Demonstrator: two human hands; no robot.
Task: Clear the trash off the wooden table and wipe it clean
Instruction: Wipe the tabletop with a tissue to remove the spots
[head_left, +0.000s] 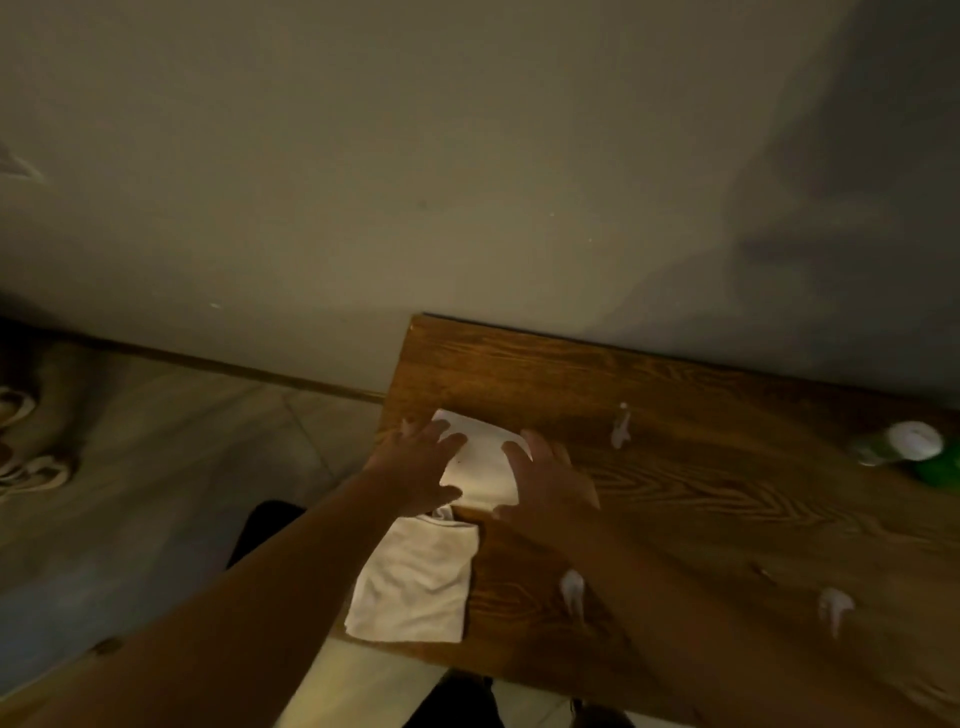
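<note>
A white sheet of paper (480, 462) lies near the left end of the wooden table (675, 415). My left hand (415, 467) rests on its left side with fingers spread. My right hand (550, 478) lies on its right side, fingers also apart. Neither hand grips it. A white cloth (415, 582) lies flat just nearer to me, at the table's left front corner. Small white scraps of trash are scattered on the wood: one scrap (621, 428) beyond my right hand, another scrap (571, 590) by my right forearm, and a third scrap (834, 608) further right.
A green bottle with a white cap (914, 452) lies at the table's right edge of view. The table's far edge meets a plain wall (415, 182). Tiled floor (182, 467) and shoes (26, 457) lie to the left. The picture is dim and blurred.
</note>
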